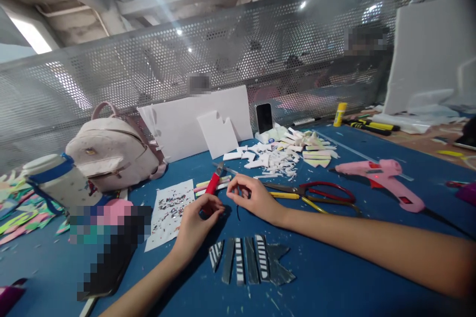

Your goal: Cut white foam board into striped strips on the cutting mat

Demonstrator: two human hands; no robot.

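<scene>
My left hand (199, 220) is curled with its fingertips pinched together, and my right hand (253, 197) is pinched close beside it; a thin dark strand hangs between and below them. What each pinch holds is too small to name. Just behind the hands lies a pair of red-handled pliers (213, 181) on some pale strips. In front of my wrists lie several striped black-and-white foam pieces (249, 260) on the blue table (334, 277).
Red-handled scissors (320, 191) and a pink glue gun (386, 183) lie to the right. A heap of white foam scraps (277, 156), white boards (193, 123), a phone (264, 117), a pink backpack (111, 151) and a speckled paper sheet (169, 208) stand around. A perforated metal screen (111, 74) backs the table.
</scene>
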